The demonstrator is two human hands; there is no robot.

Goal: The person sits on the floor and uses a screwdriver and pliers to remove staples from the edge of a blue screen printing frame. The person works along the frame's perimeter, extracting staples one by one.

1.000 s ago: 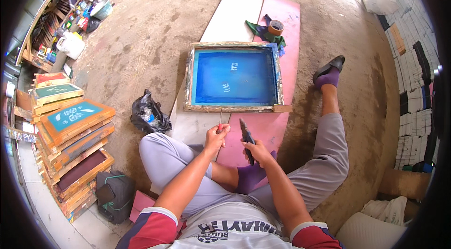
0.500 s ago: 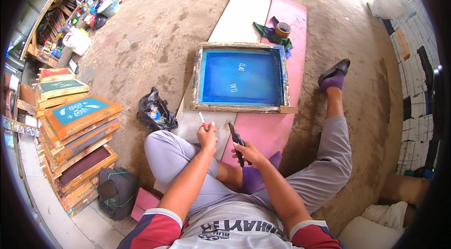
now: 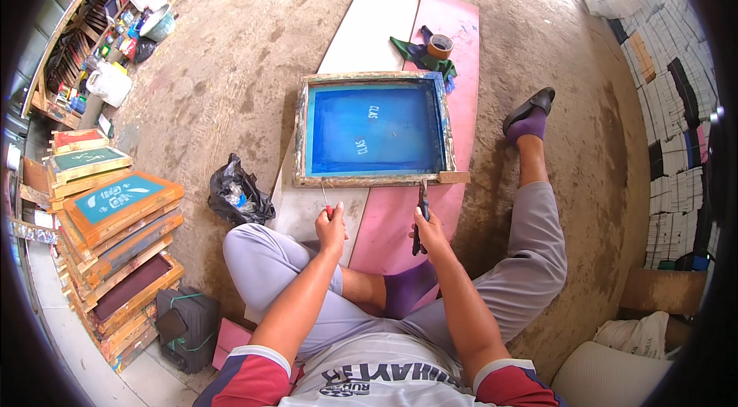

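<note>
Half hidden, red-handled tool (image 3: 329, 211) gripped by left fingers (image 3: 328, 225), dark pliers (image 3: 424, 208) by right fingers (image 3: 429, 227)

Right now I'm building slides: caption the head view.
Left hand with red-handled tool, right hand with black-handled tool, by a wood-framed blue screen.

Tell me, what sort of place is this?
Probably a screen-printing workshop: a wood-framed blue screen lies before the person, more framed screens are stacked at left, and assorted containers stand farther back.
</note>
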